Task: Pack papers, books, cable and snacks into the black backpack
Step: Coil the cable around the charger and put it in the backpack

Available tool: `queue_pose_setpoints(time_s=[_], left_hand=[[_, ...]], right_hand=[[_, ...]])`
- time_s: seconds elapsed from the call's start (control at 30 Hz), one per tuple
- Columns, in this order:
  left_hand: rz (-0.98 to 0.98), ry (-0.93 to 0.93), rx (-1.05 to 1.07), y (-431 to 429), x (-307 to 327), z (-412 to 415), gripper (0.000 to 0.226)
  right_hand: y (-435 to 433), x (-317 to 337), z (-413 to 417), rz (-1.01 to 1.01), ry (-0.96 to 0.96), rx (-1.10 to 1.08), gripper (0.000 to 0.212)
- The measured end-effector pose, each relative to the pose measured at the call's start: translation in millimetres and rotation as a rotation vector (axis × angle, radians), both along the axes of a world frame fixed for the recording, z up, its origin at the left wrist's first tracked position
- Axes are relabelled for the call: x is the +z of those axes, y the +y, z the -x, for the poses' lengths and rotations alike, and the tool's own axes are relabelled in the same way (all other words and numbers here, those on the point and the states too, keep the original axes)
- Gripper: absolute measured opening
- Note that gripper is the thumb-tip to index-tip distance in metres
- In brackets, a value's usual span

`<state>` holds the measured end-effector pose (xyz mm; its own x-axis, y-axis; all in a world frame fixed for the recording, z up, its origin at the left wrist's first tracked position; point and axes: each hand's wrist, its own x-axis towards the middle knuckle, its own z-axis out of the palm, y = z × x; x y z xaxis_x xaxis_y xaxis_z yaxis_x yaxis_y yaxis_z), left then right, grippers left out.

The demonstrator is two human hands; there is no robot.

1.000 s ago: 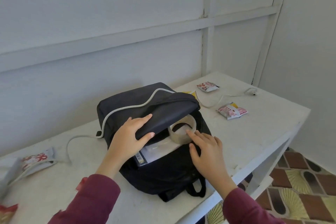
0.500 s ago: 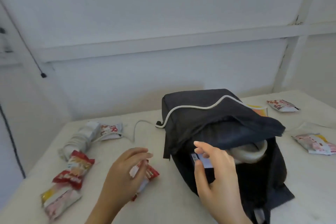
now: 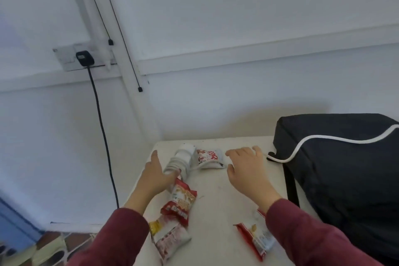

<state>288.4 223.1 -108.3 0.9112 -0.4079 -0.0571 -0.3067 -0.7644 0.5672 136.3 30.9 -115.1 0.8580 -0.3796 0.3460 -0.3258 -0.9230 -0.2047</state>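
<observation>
Both hands are open and empty: the left hand [image 3: 155,176] reaches toward the coiled white cable [image 3: 178,161], which lies well away from the black backpack [image 3: 345,179] on the tabletop [image 3: 216,192]. The right hand [image 3: 248,168] hovers between coil and backpack, just beside a white snack packet [image 3: 210,157]. The cable looks light and floppy, its tail trailing over the backpack, so I'd grasp the bundle round its middle; such packets seem soft and crinkly, best pinched by a sealed edge.

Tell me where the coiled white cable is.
In the head view, the coiled white cable lies at the far left corner of the table, between the left hand and a white snack packet.
</observation>
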Motion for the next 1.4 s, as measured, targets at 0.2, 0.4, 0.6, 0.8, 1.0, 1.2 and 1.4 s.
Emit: queue_pose_setpoints(time_s=[0.2,0.4,0.6,0.8,1.0,1.2,1.4], left_hand=[[-0.194,0.078,-0.057,-16,-14,-18,0.125],[-0.152,0.051,-0.116,-21,-21,-31,0.111],[-0.282,-0.107,-0.38,-4,-8,-51,0.103],[-0.187,-0.126,-0.492,8,-11,-60,0.095],[0.482,0.131,-0.074,42,-15,-56,0.039],[0.508,0.491,-0.062,66,-25,-58,0.048],[0.474,0.405,-0.166,63,-30,-59,0.056]], right_hand=[[2,-12,-39,0.136,0.358,-0.099,0.027],[8,-13,-42,0.22,0.357,-0.168,0.028],[17,-7,-43,0.151,0.3,-0.081,0.045],[21,-12,-66,0.017,0.256,0.188,0.078],[15,-16,-96,0.003,0.348,0.276,0.093],[13,-13,-110,-0.039,0.36,0.305,0.096],[12,-17,-111,-0.019,0.255,0.321,0.084]])
